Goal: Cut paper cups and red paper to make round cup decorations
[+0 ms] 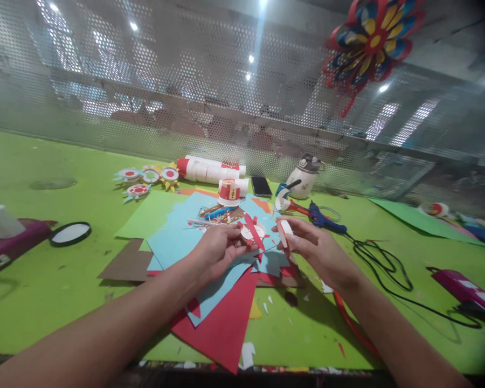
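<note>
While the left hand (219, 249) pinches a disc (249, 233) nearer than the cup (229, 194), the right hand (318, 249) pinches a ring (283, 234); matching them looks underway, needing careful lining up.

A: L arm, quick?
B: My L forearm (133, 315) runs in from bottom-L, bare, angled up twd ctr. L wrist (198, 267) approx straight. L hand (220, 247) in a pinch, digits bent, reaching R.
A: And R?
B: My R forearm (392, 315), also bare, slants in from bottom-R. R hand (317, 248) faces the L one, fingers (301, 226) pointing inward, pinch grip too.
A: Hands touching?
B: No, gap btw 'em. Abt same ht in view, both in front of me.
</note>
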Action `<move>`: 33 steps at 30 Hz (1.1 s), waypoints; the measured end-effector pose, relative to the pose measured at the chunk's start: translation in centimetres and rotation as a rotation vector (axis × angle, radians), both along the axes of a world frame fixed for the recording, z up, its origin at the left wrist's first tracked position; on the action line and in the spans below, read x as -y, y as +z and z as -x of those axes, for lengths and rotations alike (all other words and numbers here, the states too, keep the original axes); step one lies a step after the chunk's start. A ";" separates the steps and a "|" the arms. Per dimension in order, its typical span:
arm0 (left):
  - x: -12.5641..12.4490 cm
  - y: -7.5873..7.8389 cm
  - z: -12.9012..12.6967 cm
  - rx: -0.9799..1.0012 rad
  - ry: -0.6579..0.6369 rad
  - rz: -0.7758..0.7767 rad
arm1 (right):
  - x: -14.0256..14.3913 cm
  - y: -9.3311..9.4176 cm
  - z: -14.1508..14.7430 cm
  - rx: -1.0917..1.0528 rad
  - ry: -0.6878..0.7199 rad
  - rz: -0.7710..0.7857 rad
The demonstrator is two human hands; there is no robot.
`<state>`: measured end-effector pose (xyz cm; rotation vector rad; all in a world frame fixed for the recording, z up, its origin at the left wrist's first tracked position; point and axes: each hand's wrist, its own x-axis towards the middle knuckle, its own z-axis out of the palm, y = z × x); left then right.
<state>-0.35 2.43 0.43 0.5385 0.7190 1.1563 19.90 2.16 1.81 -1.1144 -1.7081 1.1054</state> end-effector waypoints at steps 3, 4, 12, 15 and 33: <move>-0.1 0.0 -0.1 0.003 0.002 -0.005 | 0.1 0.0 0.0 0.032 -0.008 -0.013; 0.0 0.0 -0.1 0.003 0.006 -0.006 | 0.1 -0.1 0.0 0.040 -0.011 -0.012; -0.1 0.1 0.0 0.021 -0.008 -0.075 | 0.0 -0.2 0.0 0.041 -0.009 -0.008; 0.0 0.1 0.0 0.000 -0.019 -0.101 | 0.1 -0.1 0.0 0.044 -0.009 -0.009; 0.9 -0.6 -0.4 -0.130 -0.135 -0.106 | 0.1 0.4 -0.4 -0.224 0.030 0.060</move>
